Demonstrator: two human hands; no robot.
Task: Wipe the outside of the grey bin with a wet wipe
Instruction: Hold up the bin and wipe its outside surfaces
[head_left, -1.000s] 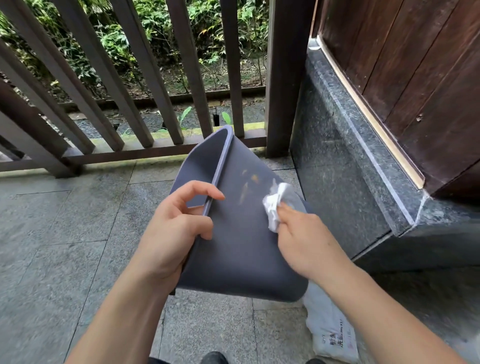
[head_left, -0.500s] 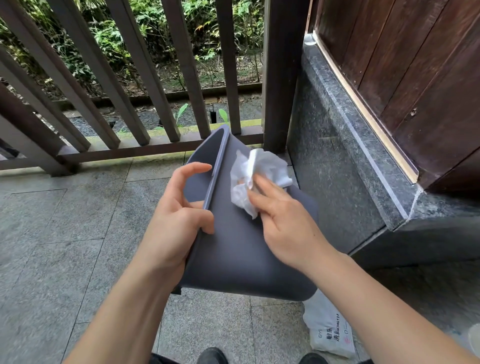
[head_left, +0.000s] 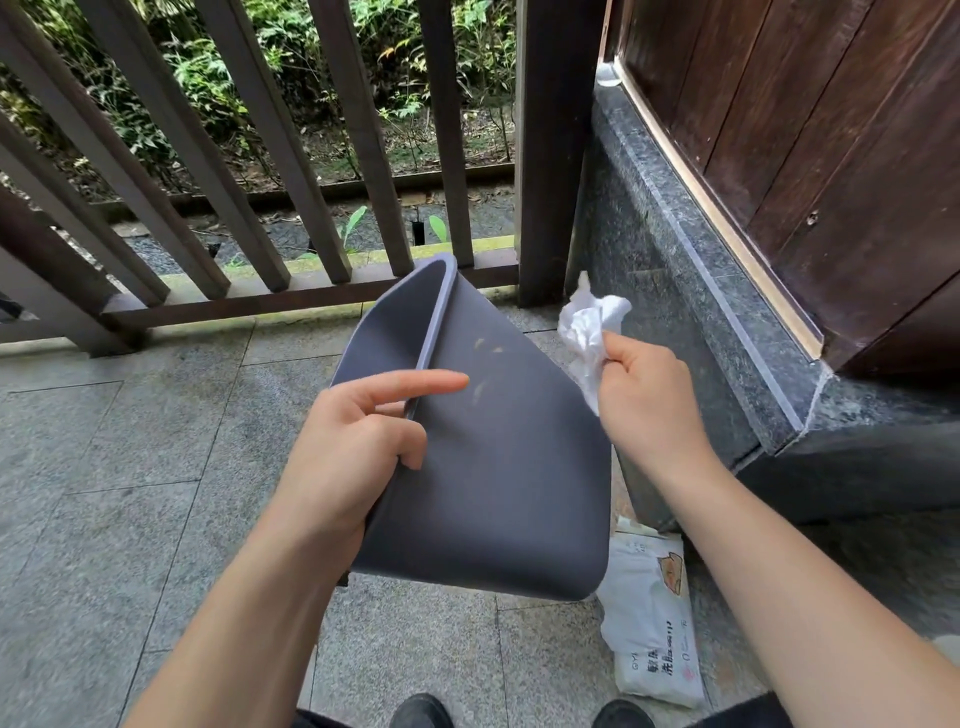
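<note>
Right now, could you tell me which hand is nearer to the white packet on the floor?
Right. The right hand holds the wipe above the white packet; the left hand holds the grey bin's rim, farther left.

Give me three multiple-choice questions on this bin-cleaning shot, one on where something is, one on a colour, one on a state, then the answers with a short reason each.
1. Where does the white packet lie?
A. On the stone ledge
B. On the paved floor, under the bin's lower right corner
C. Inside the bin

2. What colour is the wipe?
A. White
B. Blue
C. Yellow

3. How does the wipe stand to the grey bin?
A. Pressed flat on its side
B. Lifted off to its right, clear of its wall
C. Dropped on the floor

Answers:
1 B: the packet rests on the tiles beside the stone step.
2 A: the crumpled wad in the right hand is white.
3 B: the right hand pinches the wipe beside the bin, while the left hand holds the rim; pale smears still show on the wall.
</note>
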